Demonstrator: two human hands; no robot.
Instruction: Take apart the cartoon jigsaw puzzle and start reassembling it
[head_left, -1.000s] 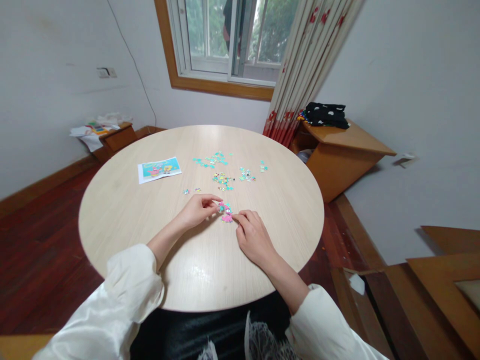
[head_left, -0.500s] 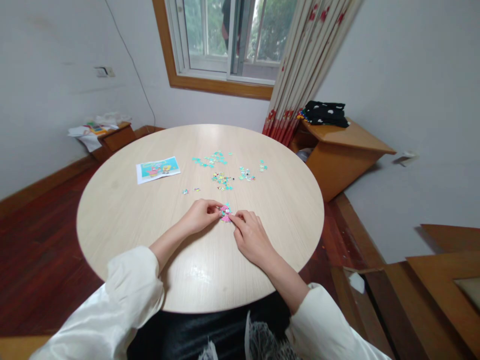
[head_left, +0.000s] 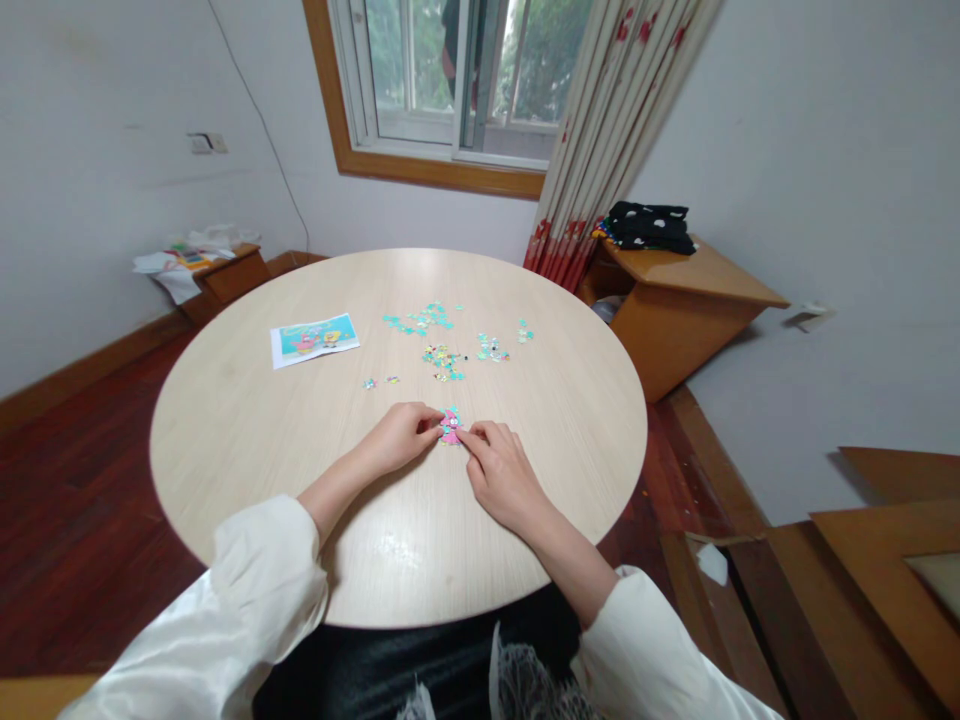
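Note:
A small joined patch of jigsaw puzzle (head_left: 451,426), pink with bits of turquoise, lies flat on the table between my hands. At its left edge my left hand (head_left: 405,436) has thumb and forefinger closed on the patch, the other fingers curled behind. From the right, my right hand (head_left: 501,468) presses its forefinger against the lower right side, with the rest of its fingers bent. My fingertips cover part of the patch's edges. Just beyond lies a pile of yellow and turquoise puzzle pieces (head_left: 444,358).
A printed reference picture (head_left: 315,341) lies at the left of the round table (head_left: 247,450). Turquoise pieces (head_left: 420,319) are scattered farther back, pale pieces (head_left: 492,349) to the right. Two small clusters, one of them a bluish cluster (head_left: 370,383), sit beyond my left hand.
My left fingers have drawn back slightly from the top of the patch, showing more of its pink part. The right hand stays nearly where it was.

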